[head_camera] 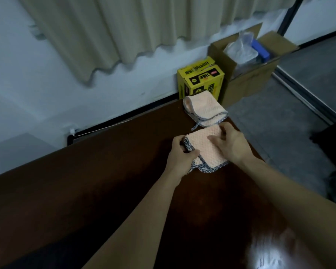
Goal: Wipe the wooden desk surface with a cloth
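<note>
From the head camera, looking down and forward, a dark brown wooden desk (105,191) fills the lower half of the view, its far edge running from nine o'clock up toward one o'clock.

Two bare forearms reach in from six and four o'clock and meet just right of centre. Between the hands lies a folded peach cloth (204,150) with a bumpy weave and a dark patterned border, flat on the desk near its right edge. The left hand (179,157) grips the cloth's left border, fingers curled over the edge and thumb pressed on top. The right hand (230,143) rests on the cloth's right side, its fingers bent and spread over the fabric with the tips touching it; whether they pinch the cloth cannot be told.

Just beyond, toward twelve o'clock from the hands, a second peach cloth (205,110) of the same kind lies folded at the desk's far right corner, close to the first but apart from both hands.

Off the desk, on the grey floor (270,117) at one o'clock, a yellow box (200,80) with black print stands against the white wall (47,84). Beside it, toward two o'clock, an open cardboard box (248,80) holds clear plastic and something blue. Beige curtains (124,26) hang across the top. A pale glare patch (270,253) shines on the desk at five o'clock.
</note>
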Demonstrator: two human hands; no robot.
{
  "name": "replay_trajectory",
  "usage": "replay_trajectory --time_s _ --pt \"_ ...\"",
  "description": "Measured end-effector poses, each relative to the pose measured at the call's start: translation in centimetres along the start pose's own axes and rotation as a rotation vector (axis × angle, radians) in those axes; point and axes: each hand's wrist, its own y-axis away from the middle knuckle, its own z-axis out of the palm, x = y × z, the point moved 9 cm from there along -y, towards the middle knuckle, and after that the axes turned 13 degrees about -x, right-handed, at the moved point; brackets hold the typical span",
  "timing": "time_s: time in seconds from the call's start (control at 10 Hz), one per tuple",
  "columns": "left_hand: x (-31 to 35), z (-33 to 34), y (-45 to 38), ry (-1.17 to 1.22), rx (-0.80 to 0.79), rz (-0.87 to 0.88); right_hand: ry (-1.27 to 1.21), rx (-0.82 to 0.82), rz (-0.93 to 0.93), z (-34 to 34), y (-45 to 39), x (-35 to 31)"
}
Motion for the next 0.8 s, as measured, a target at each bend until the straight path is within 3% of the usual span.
replay_trajectory --time_s 0.2,0.4,0.6,0.8 --pt "0.6 2.6 -4.6 -0.001 -0.021 0.011 0.036 0.031 0.056 -2.3 -4.1 3.5" --pt "0.1 3.9 -7.2 -0.268 -0.065 0.006 0.103 0.052 0.057 -2.8 -5.5 5.5" --pt "0.4 2.9 -5.6 -0.592 -0.002 0.063 0.307 0.065 -0.022 -1.6 -4.5 4.8" --pt "0.2 -0.3 -2.2 -0.665 0.001 0.02 0.348 0.059 -0.172 1.3 -2.8 1.6"
